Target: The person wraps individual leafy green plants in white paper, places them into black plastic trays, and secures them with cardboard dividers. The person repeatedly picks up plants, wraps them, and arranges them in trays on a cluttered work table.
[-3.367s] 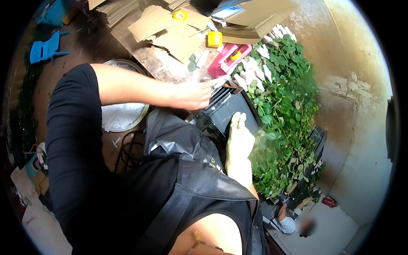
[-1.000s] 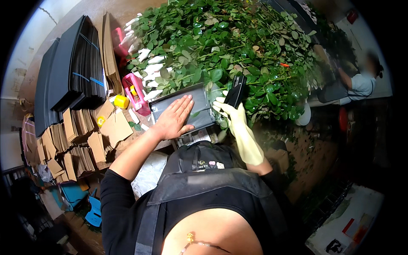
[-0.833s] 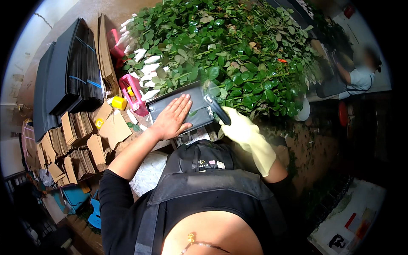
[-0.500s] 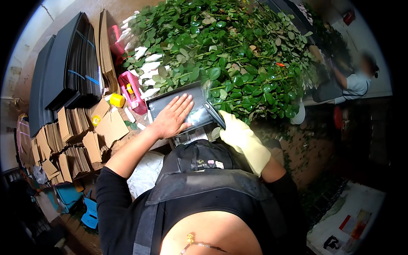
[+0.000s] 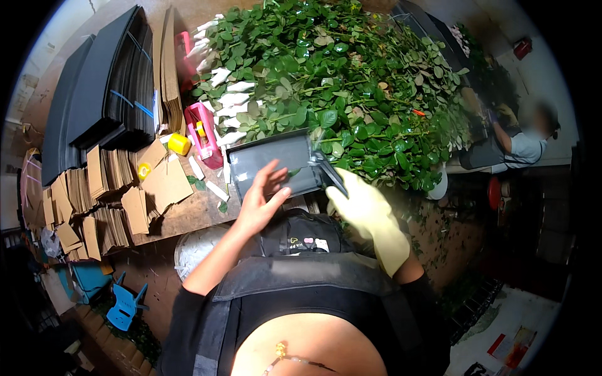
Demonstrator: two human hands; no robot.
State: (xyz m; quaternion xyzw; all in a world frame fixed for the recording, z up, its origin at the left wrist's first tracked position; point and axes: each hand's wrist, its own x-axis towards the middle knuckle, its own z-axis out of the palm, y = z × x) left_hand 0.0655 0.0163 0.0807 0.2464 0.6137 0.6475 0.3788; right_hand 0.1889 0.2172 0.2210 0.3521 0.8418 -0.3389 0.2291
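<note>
My bare left hand (image 5: 259, 200) lies flat, fingers spread, on a dark grey sheet (image 5: 273, 164) on the wooden table (image 5: 188, 210). My right hand (image 5: 362, 203), in a pale yellow rubber glove, grips the sheet's folded right edge by the flap (image 5: 331, 175). The sheet lies against a large heap of green leafy stems (image 5: 338, 81) with white-wrapped ends (image 5: 227, 100).
Stacks of black sheets (image 5: 103, 88) and brown cardboard pieces (image 5: 100, 188) cover the table's left. A pink tool (image 5: 202, 133) and a yellow tape roll (image 5: 179, 143) lie beside the stems. Another person (image 5: 520, 141) sits at far right. A blue stool (image 5: 124, 304) stands below left.
My gloved right hand came down from the sheet's upper right corner to its right edge and folded the flap. My left hand stayed pressed flat on the sheet.
</note>
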